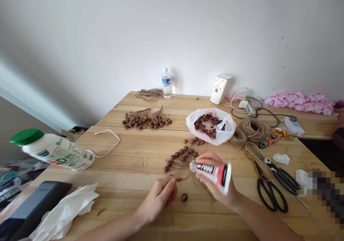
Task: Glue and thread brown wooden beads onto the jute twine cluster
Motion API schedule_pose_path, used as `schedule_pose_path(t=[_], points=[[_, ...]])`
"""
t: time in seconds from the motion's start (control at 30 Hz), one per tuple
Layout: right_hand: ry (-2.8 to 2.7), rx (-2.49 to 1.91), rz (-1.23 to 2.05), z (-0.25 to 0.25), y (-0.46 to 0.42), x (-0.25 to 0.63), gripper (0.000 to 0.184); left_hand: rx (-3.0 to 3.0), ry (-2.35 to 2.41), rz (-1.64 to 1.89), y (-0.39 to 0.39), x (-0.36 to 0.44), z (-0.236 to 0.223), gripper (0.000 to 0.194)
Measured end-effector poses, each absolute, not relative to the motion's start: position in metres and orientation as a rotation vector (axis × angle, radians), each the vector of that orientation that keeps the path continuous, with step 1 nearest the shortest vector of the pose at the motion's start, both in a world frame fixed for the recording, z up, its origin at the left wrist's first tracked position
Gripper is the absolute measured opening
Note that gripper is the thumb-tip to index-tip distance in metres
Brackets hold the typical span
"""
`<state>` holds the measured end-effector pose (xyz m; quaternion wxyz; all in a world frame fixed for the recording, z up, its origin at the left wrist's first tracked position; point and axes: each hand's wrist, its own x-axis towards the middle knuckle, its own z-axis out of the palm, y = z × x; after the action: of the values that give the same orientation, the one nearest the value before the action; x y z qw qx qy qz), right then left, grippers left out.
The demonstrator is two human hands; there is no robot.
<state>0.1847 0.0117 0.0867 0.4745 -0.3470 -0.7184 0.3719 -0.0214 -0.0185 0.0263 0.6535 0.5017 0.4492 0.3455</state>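
Tube [215, 173] slants across your right grip [224, 193], closed round it — narrow end toward your left grip [161, 194], curled, hold unclear.

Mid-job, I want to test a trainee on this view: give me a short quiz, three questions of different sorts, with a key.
1. What does the right hand hold?
A) scissors
B) a tube
C) pliers

2. True or false: the white bag is open, with brown beads showing inside.

3. Fill in the missing word: the big bottle at the left of the view has a ____ cap.

Key: 1. B; 2. true; 3. green
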Motion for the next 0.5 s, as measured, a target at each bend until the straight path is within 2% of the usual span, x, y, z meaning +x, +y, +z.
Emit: schedule_pose_path(t=[0.07,0.13,0.27,0.4,0.5], points=[[-2.017,-0.754,0.549,0.083,0.010,0.182,0.027,0.928,0.711,0.720,-0.018,-0.018,0.030,0.057],[-2.220,-0.680,0.397,0.075,0.007,0.176,0.031,0.800,0.474,0.691,-0.019,-0.014,0.032,0.058],[-2.465,-0.628,0.334,0.065,-0.002,0.160,0.033,0.696,0.473,0.741,-0.021,-0.010,0.029,0.037],[-2.537,-0.403,0.012,0.086,0.011,0.182,0.034,0.808,0.592,0.775,-0.020,-0.015,0.027,0.025],[-2.135,-0.950,-0.276,0.111,0.052,0.249,0.033,0.947,0.611,0.791,-0.018,-0.019,0.034,0.026]])
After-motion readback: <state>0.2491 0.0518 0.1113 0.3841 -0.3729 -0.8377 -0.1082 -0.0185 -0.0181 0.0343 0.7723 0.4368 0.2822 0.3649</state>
